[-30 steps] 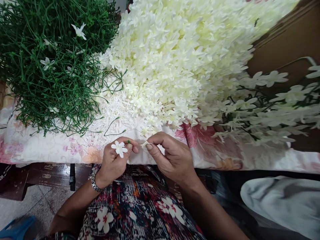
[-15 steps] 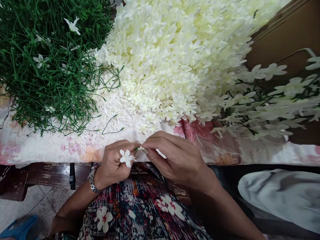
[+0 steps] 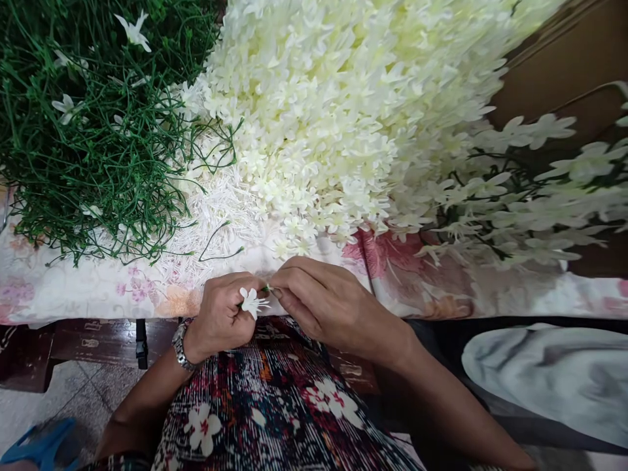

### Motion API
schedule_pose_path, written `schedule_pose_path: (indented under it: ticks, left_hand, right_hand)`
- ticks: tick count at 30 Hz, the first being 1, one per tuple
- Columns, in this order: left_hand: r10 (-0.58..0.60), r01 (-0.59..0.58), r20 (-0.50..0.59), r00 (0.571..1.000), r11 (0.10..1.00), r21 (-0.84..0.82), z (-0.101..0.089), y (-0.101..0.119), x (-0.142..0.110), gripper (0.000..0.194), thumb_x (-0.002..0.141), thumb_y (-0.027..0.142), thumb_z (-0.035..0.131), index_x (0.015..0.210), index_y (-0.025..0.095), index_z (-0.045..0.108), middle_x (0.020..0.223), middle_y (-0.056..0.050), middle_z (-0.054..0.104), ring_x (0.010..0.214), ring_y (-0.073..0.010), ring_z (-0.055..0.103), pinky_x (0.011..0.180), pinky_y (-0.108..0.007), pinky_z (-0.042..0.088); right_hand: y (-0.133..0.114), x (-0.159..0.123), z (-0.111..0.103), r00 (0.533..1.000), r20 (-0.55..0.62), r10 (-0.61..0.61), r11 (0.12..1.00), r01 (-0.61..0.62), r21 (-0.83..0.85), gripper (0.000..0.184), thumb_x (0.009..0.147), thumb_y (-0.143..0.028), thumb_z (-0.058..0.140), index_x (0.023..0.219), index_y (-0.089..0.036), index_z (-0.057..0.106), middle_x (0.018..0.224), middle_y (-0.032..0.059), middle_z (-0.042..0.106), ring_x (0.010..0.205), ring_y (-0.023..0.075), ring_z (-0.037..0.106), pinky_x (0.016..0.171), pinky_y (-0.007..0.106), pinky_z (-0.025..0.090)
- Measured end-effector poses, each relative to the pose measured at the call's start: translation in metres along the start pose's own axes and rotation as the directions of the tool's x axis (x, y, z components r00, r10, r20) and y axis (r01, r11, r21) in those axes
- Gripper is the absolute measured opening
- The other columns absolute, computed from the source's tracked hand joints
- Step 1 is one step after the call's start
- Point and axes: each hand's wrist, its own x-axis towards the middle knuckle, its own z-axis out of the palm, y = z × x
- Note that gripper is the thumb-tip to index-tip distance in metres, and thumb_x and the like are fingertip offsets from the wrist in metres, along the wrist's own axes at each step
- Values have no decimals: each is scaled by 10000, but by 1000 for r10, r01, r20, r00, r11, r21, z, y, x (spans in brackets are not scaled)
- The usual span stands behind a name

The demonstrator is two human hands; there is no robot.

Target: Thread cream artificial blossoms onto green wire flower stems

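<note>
Closed around a thin green stem, my left hand (image 3: 228,311) is at the table's front edge. A white artificial flower (image 3: 252,302) stands out from between its fingers. The stem's green tip (image 3: 266,288) pokes out toward my right hand (image 3: 321,301), whose thumb and forefinger pinch a small whitish piece right at that tip. What that piece is, I cannot make out. Beyond my hands lie a heap of loose white petals (image 3: 314,144), a pile of thin white strands (image 3: 220,209) and, at the left, a mass of green plastic stems (image 3: 108,150).
A flowered cloth (image 3: 98,288) covers the table. Finished-looking white flower sprays (image 3: 530,196) lie at the right, by a brown cardboard box (image 3: 569,72). A loose green stem (image 3: 216,245) rests near the front edge. Below right is a pale rounded seat (image 3: 544,379).
My right hand has shifted slightly left, bringing its pinched fingers closer to my left hand and the stem tip. The flower in my left hand has turned a little to the side.
</note>
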Motion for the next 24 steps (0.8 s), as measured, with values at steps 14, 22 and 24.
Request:
schedule_pose_path:
  ticks: [14, 22, 24]
  left_hand:
    - [24, -23, -11, 1000, 999, 34, 2, -4, 1, 180, 547, 52, 346, 510, 186, 232, 492, 41, 234, 465, -90, 241, 461, -245, 194]
    - [30, -29, -27, 999, 998, 52, 3, -3, 1, 169, 515, 58, 332, 501, 193, 230, 477, 42, 234, 447, -94, 245, 453, -242, 199]
    - [23, -21, -34, 999, 999, 39, 3, -3, 2, 162, 507, 56, 331, 503, 192, 243, 477, 42, 244, 448, -94, 250, 451, -240, 202]
  right_hand:
    - [-2, -1, 11, 995, -32, 97, 973, -88, 213, 95, 779, -83, 365, 800, -151, 429, 683, 35, 485, 645, 115, 450, 564, 241, 409]
    - [-2, -2, 15, 994, -12, 106, 975, -101, 199, 97, 768, -67, 375, 778, -152, 420, 656, 23, 450, 613, 108, 416, 541, 235, 375]
    - [-2, -2, 16, 993, -20, 113, 971, -106, 212, 87, 775, -75, 379, 774, -151, 421, 654, 21, 447, 613, 106, 417, 542, 233, 372]
